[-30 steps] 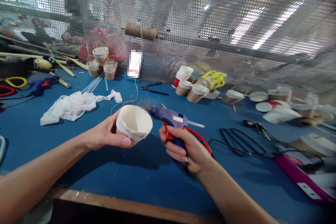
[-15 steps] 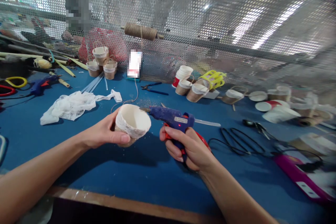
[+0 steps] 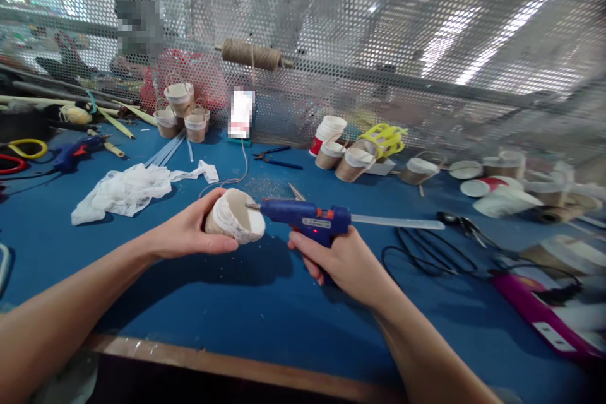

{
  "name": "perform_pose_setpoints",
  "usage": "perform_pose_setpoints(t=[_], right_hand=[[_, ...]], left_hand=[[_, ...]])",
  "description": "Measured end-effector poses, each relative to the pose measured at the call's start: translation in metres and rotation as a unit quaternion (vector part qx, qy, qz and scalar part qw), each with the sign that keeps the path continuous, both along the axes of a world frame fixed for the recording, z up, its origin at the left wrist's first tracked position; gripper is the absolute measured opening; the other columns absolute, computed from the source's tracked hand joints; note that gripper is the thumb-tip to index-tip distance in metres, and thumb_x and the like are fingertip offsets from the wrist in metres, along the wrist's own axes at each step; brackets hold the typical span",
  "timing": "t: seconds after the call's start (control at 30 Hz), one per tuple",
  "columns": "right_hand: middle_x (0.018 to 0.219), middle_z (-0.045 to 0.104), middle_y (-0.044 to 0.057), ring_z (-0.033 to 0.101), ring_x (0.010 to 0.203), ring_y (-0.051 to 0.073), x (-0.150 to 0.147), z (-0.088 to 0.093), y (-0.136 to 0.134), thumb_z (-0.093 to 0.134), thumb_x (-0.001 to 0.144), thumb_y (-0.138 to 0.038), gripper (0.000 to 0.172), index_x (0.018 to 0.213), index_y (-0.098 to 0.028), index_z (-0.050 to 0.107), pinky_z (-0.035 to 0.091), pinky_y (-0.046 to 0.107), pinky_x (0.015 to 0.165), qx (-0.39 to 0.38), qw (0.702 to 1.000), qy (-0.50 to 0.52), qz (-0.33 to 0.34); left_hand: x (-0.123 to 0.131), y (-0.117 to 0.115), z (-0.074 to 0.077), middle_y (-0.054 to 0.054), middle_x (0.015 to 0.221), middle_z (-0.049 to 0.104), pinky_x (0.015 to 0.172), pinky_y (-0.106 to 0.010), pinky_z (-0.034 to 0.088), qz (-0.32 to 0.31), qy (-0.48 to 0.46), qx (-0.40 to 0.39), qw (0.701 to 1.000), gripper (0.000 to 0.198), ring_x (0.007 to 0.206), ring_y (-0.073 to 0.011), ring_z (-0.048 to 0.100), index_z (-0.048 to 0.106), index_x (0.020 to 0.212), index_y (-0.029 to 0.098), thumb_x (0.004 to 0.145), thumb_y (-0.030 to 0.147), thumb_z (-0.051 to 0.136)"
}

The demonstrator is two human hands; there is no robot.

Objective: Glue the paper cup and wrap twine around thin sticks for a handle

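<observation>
Cup (image 3: 221, 219): tilting above the tabletop (image 3: 189, 315), mouth facing right; left hand (image 3: 192, 231) is grasping its side. Glue gun (image 3: 296, 212): right hand (image 3: 348, 259) is gripping it, long axis running crosswise, nozzle (image 3: 254, 207) pointing left into the mouth.

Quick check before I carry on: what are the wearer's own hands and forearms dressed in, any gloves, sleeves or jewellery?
The left hand and right hand are ungloved. Both wrists and visible forearms are bare: no sleeve, watch or bracelet shows. No ring shows on the visible fingers.
</observation>
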State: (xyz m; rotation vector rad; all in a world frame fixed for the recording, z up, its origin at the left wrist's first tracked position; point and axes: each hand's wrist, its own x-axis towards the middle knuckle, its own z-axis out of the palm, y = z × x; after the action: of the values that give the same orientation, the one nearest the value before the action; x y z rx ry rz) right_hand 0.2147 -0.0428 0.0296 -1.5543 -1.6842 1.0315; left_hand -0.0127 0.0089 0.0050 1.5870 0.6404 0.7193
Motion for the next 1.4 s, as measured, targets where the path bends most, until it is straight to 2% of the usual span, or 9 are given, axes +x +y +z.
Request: perform_pose_setpoints(t=[0.1,0.2,0.37,0.53,0.7,0.9,1.17,1.27,1.4], right_hand=[[0.037,0.047,-0.005,0.042,0.032,0.006,0.002,0.001,-0.001,0.055,0.076,-0.037,0.026,0.063,-0.013,0.057,0.037,0.018,0.035,-0.006,1.0,-0.002,0.003],[0.035,0.045,-0.006,0.039,0.03,0.005,0.005,0.002,-0.001,0.056,0.076,-0.036,0.025,0.065,-0.013,0.057,0.034,0.017,0.034,-0.014,0.996,0.079,0.028],[0.033,0.038,-0.008,0.028,0.027,0.002,0.006,-0.002,0.002,0.055,0.078,-0.034,0.023,0.067,-0.014,0.056,0.023,0.014,0.028,-0.065,0.952,0.298,0.025],[0.034,0.035,-0.008,0.026,0.028,0.001,0.003,-0.01,0.006,0.056,0.077,-0.032,0.024,0.064,-0.012,0.059,0.021,0.013,0.028,-0.117,0.926,0.355,0.044],[0.033,0.036,-0.007,0.028,0.028,0.002,-0.002,-0.013,0.005,0.056,0.077,-0.03,0.024,0.063,-0.012,0.059,0.021,0.013,0.028,-0.128,0.926,0.352,0.041],[0.033,0.035,-0.007,0.027,0.028,0.001,-0.001,-0.012,0.004,0.057,0.077,-0.031,0.023,0.063,-0.012,0.06,0.021,0.012,0.027,-0.098,0.918,0.383,0.016],[0.033,0.035,-0.008,0.025,0.027,0.001,-0.003,-0.012,0.003,0.056,0.078,-0.032,0.025,0.063,-0.012,0.059,0.021,0.012,0.027,-0.136,0.913,0.382,0.056],[0.033,0.035,-0.008,0.026,0.027,0.002,-0.002,-0.011,0.003,0.054,0.078,-0.033,0.025,0.064,-0.012,0.057,0.021,0.014,0.028,-0.129,0.926,0.35,0.055],[0.032,0.04,-0.007,0.033,0.027,0.004,0.0,-0.007,0.0,0.054,0.078,-0.034,0.024,0.067,-0.014,0.055,0.026,0.017,0.031,-0.045,0.975,0.216,0.026]], left_hand=[[-0.001,0.002,-0.001,-0.005,0.097,0.054,0.071,-0.026,0.042,0.005,0.013,0.015,1.0,0.054,0.085,-0.0164,0.051,0.044,0.109,0.018,0.063,0.028,0.071],[-0.002,0.003,-0.003,-0.006,0.102,0.053,0.073,-0.027,0.042,0.005,-0.003,0.01,1.0,0.06,0.087,-0.0173,0.051,0.041,0.114,0.018,0.063,0.027,0.071],[-0.003,0.001,-0.006,-0.009,0.101,0.055,0.073,-0.03,0.042,-0.008,-0.066,-0.047,0.997,0.068,0.086,-0.0196,0.053,0.038,0.119,0.018,0.061,0.028,0.072],[-0.001,-0.003,-0.004,-0.009,0.093,0.058,0.067,-0.029,0.041,-0.035,-0.101,-0.086,0.991,0.07,0.079,-0.0183,0.054,0.038,0.118,0.015,0.06,0.031,0.073],[0.0,-0.005,0.0,-0.01,0.093,0.058,0.066,-0.031,0.041,-0.033,-0.108,-0.082,0.99,0.067,0.077,-0.0191,0.054,0.041,0.117,0.015,0.06,0.034,0.072],[0.0,-0.005,0.0,-0.008,0.089,0.058,0.066,-0.03,0.041,-0.031,-0.108,-0.086,0.99,0.067,0.076,-0.0186,0.054,0.041,0.116,0.015,0.059,0.033,0.073],[0.001,-0.004,-0.002,-0.01,0.096,0.057,0.069,-0.031,0.041,-0.044,-0.118,-0.09,0.988,0.069,0.082,-0.0199,0.055,0.039,0.118,0.015,0.06,0.032,0.072],[0.0,-0.003,-0.004,-0.01,0.093,0.058,0.064,-0.028,0.04,-0.043,-0.113,-0.083,0.989,0.07,0.077,-0.0178,0.054,0.039,0.117,0.015,0.059,0.032,0.073],[-0.002,-0.002,-0.005,-0.006,0.086,0.057,0.055,-0.023,0.037,-0.025,-0.086,-0.075,0.993,0.066,0.067,-0.0122,0.05,0.039,0.117,0.016,0.061,0.03,0.072]])
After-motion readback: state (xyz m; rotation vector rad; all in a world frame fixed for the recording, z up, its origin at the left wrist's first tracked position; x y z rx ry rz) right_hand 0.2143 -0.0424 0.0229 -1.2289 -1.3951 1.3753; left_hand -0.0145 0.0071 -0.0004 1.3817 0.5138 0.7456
